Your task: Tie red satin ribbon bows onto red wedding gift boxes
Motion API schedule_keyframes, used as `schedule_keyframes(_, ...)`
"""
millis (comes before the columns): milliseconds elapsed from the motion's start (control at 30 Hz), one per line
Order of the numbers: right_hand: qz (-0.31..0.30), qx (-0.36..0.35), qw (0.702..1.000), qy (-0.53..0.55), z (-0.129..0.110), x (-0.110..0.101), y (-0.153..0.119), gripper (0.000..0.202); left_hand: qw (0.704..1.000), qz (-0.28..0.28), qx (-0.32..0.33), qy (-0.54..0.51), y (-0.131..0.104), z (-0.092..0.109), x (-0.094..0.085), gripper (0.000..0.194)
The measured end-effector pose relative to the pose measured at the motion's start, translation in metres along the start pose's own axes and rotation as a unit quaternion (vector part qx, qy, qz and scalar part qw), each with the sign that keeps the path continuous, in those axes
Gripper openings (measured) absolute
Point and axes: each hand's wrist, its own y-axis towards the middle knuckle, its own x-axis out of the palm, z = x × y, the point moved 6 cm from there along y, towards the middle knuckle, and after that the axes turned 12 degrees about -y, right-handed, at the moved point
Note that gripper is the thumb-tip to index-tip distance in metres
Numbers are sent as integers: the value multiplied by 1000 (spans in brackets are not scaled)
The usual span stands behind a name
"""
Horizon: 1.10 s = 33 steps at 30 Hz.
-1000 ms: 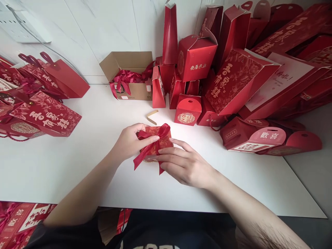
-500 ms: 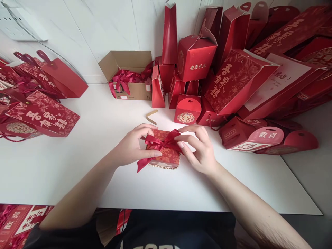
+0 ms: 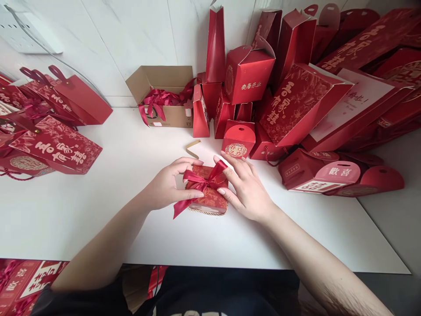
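A small red patterned box [image 3: 215, 199] with gold trim lies on the white table, with a dark red ribbon bow [image 3: 205, 182] tied across its top. One ribbon tail hangs over the box's near left corner. My left hand [image 3: 173, 182] holds the box's left side, thumb on top near the bow and fingers at the far edge. On the right side, my right hand [image 3: 245, 186] rests with fingers spread, its thumb on the box top and its fingertips beside the right bow loop.
A cardboard box [image 3: 169, 116] of ribbons stands by the wall, with a thin gold strip [image 3: 193, 149] before it. Many red gift boxes [image 3: 296, 101] crowd the right; red bags [image 3: 62, 145] stand left. More red packaging [image 3: 19, 285] shows below the table's front edge.
My right hand has shifted slightly left, its thumb now on the box top and its fingers further spread. The right bow loop stands more upright. My left hand has hardly moved.
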Motion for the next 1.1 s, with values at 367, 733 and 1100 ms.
schedule_keyframes(367, 80, -38, 994, 62, 6, -6, -3, 38, 990, -122, 5, -73, 0, -19, -2, 127)
schedule_keyframes(733, 293, 105, 942, 125, 49, -26, -15, 33, 996, -22, 75, 44, 10, -38, -5, 80)
schedule_keyframes(1100, 236, 125, 957, 112, 63, -7, -10, 27, 921, 348, 75, 155, 8, -69, -96, 80)
